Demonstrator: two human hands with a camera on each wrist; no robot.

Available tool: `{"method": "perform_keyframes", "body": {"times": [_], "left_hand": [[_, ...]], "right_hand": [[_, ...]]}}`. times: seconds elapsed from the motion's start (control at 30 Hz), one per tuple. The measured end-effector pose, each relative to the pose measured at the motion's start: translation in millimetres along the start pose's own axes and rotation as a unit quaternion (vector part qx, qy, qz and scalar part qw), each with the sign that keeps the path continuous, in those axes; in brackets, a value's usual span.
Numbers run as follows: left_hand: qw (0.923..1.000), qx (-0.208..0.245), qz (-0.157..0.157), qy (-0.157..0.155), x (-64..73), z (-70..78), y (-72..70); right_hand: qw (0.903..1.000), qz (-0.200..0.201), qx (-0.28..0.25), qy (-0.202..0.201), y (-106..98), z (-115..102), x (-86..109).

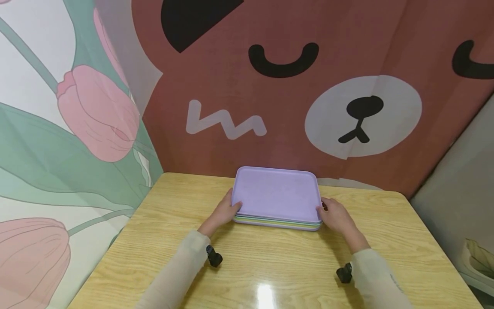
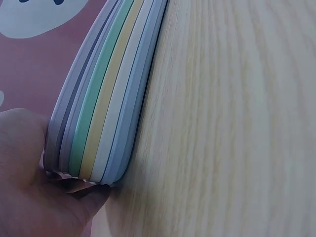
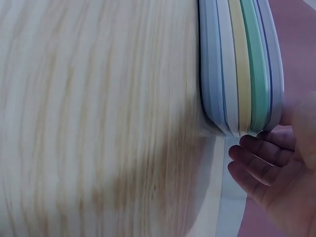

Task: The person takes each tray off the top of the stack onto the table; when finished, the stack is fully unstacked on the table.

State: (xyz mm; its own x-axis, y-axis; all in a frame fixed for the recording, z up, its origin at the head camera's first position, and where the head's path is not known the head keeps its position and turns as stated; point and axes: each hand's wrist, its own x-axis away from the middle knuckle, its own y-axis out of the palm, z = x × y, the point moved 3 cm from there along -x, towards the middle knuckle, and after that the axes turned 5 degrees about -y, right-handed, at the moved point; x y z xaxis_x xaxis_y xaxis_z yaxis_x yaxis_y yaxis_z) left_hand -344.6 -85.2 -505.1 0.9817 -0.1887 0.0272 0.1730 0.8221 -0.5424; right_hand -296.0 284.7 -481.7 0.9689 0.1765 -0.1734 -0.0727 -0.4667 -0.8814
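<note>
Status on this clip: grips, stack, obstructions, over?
Left grip and right grip on opposite sides of a stack of pastel rectangular trays. Stack flat on the light wood-grain table, lilac tray uppermost. Nothing visible on top; reddish-brown bear-print backdrop behind.

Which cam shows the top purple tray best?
Head view: it shows the top purple tray from above at a slant, with nearly its whole flat face and raised rim visible. The left and right wrist views show only part of its edge, as the outermost band of the stack, on the side away from the table.

hands point(image 1: 224, 211): gripping both ends | tray stack point(image 1: 275, 193): on table point(image 1: 278, 257)
</note>
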Motion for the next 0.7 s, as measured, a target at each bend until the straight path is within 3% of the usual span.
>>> {"method": "perform_keyframes", "body": {"times": [0.27,0.4,0.7], "left_hand": [[1.0,0.0,-0.004,-0.001,0.5,0.9,-0.5],[0.9999,-0.003,-0.008,-0.007,-0.7,0.0,-0.4],[0.9998,0.011,-0.012,-0.007,2.5,-0.5,-4.4]], "right_hand": [[0.9978,0.025,-0.059,0.02,-3,0,-0.3],[0.9944,0.024,-0.086,0.055,-4,3,0.1],[0.9722,0.017,-0.191,0.135,-11,12,5.7]]}}
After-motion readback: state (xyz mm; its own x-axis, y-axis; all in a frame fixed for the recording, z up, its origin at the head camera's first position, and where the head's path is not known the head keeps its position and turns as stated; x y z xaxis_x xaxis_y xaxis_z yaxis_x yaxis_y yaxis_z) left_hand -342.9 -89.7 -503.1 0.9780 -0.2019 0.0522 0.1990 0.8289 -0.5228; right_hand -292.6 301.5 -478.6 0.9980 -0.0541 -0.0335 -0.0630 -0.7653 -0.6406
